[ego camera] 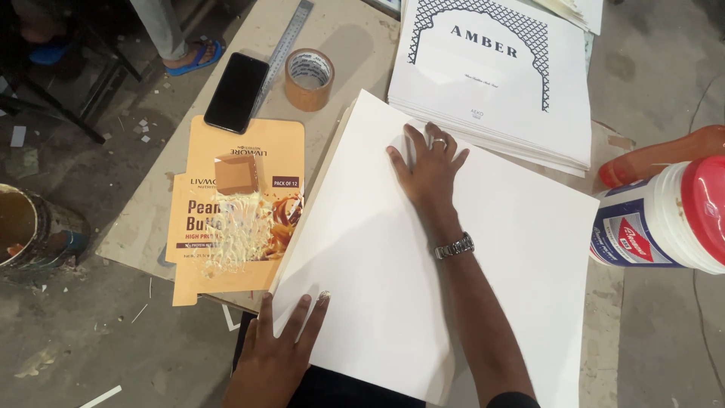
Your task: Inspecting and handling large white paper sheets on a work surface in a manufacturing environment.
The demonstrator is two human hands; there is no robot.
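From the head camera, we see a large white sheet (pixel 453 257) beside the flattened orange carton (pixel 234 204). Our left hand (pixel 276 355) and right hand (pixel 430 170) press flat, fingers spread, grasping nothing. It looks light, bendable, easily creased; edges suit holding.

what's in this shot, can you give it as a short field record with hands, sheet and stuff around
left hand: flat on the near left corner of the white sheet
right hand: flat on the sheet's far edge, ring and wristwatch worn
sheet: large, blank, lying on the table
left of sheet: flattened orange carton, black phone, brown tape roll, steel ruler
beyond sheet: stack of printed white sheets
right: white tub with red lid
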